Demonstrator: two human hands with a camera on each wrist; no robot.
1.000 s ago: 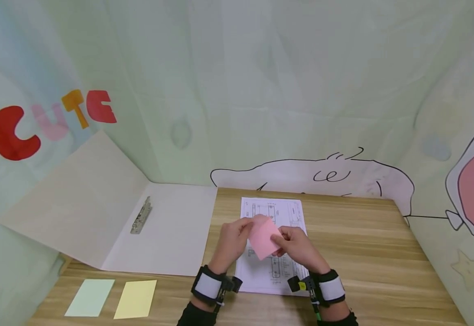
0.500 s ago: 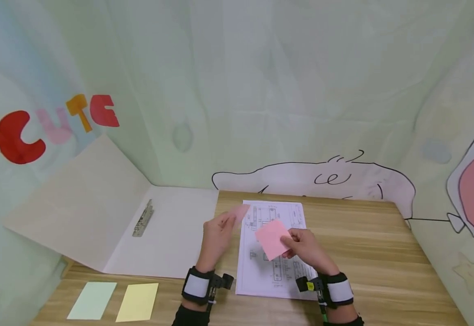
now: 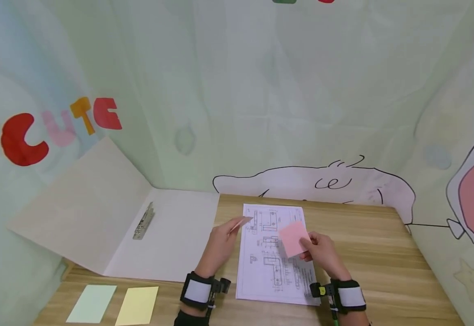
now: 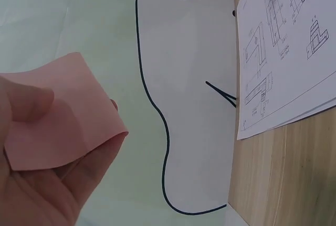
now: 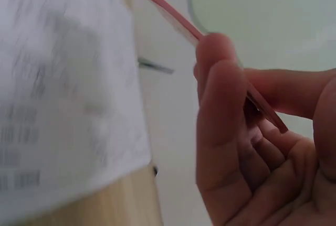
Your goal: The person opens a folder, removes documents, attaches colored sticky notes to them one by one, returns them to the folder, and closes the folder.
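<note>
Between thumb and fingers, my left hand (image 3: 220, 244) pinches a single pink sticky note (image 4: 79, 108). The head view shows that note almost edge-on, over the left edge of a stack of printed drawing sheets (image 3: 257, 276). My right hand (image 3: 323, 252) grips a pink sticky note pad (image 3: 291, 236) by its lower right corner, above the right side of the sheets. From the right wrist view the pad looks thin and edge-on, with the thumb on one face and fingers on the other. Note and pad are apart.
An open folder (image 3: 180, 226) with a metal clip (image 3: 144, 222) lies at the left, its cover (image 3: 86, 208) leaning up against the curtain. A light green paper square (image 3: 91, 303) and a yellow one (image 3: 137, 305) lie near the table's front left.
The left hand has pulled one pink note off the pad and moved left with it, tilting it edge-on. The right hand has shifted right with the pad, uncovering more of the drawings.
</note>
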